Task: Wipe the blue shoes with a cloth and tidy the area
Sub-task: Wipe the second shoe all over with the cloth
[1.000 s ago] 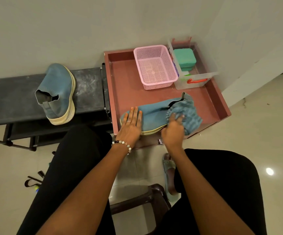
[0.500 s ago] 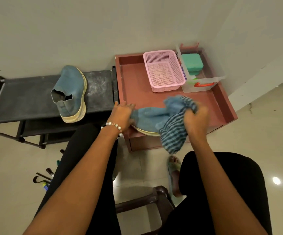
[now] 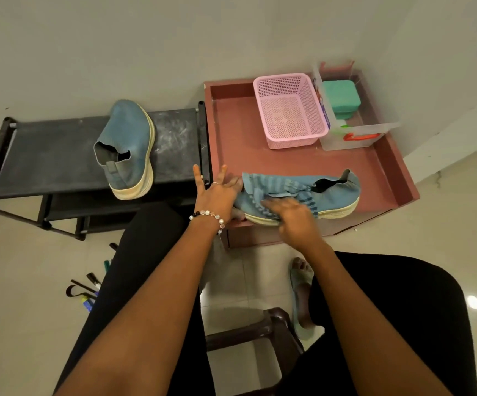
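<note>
Head view looks down on a seated person's two forearms reaching to a reddish-brown tray (image 3: 388,178) on the floor by the wall. A blue slip-on shoe (image 3: 334,195) lies across the tray's near edge, its long axis running left to right, toe toward the left hand (image 3: 217,198) and heel opening toward the right end. A blue striped cloth (image 3: 277,184) is draped over the toe half. The right hand (image 3: 291,215) lies on the cloth with fingers spread and blurred, pressing it against the shoe's upper rather than bunching it; whether any fingertip curls into the fabric I cannot tell. The left hand steadies the toe end, palm against it, two fingers sticking up straight, a bead bracelet (image 3: 208,215) at the wrist; the thumb seems tucked beneath the sole, not clearly. The second blue shoe (image 3: 128,147) rests on the black shoe rack (image 3: 45,155) to the left, well apart, toe toward the wall. A pink mesh basket (image 3: 288,110) and a clear plastic box (image 3: 357,135) holding a green case (image 3: 341,95) stand at the tray's far side.

The wiping stroke likely runs along the shoe's length, rightward from the cloth toward the uncovered heel, so the right hand is the nearer one for that, while the left braces against the push
</note>
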The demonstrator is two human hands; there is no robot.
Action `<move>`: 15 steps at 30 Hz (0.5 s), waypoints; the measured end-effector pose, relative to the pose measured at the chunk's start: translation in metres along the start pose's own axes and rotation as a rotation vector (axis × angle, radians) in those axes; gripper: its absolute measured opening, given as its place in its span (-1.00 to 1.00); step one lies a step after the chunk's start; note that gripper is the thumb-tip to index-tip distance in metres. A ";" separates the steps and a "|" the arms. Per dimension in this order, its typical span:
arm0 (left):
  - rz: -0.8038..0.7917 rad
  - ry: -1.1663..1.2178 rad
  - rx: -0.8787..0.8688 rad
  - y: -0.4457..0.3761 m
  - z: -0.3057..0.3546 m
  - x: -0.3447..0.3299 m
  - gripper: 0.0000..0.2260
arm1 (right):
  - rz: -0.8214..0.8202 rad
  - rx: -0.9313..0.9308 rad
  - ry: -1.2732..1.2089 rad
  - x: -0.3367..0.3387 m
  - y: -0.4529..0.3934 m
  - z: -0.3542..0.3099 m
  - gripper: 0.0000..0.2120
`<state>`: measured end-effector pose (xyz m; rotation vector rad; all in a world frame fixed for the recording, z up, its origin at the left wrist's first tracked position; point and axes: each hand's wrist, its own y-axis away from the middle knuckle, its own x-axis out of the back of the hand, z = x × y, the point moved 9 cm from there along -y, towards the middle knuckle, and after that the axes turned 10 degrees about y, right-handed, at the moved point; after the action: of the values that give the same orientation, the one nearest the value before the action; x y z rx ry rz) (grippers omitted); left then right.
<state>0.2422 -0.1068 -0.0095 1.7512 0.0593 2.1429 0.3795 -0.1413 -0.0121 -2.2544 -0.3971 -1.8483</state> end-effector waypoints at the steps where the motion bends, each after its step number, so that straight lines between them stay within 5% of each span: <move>1: 0.004 0.011 0.000 -0.001 0.000 0.000 -0.20 | 0.024 -0.086 0.066 0.005 0.002 0.016 -0.41; 6: 0.008 0.068 0.016 -0.001 0.004 -0.007 -0.22 | -0.058 -0.461 0.185 -0.003 0.001 0.003 -0.60; 11: 0.009 0.025 0.032 0.000 0.003 -0.007 -0.26 | -0.116 -0.112 -0.123 -0.016 0.001 -0.042 -0.38; 15: 0.002 0.064 0.030 -0.001 0.003 -0.006 -0.23 | -0.196 -0.086 -0.174 -0.001 0.011 0.022 -0.38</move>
<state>0.2459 -0.1086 -0.0152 1.6997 0.1073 2.2097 0.4032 -0.1451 -0.0168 -2.5254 -0.5973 -1.7943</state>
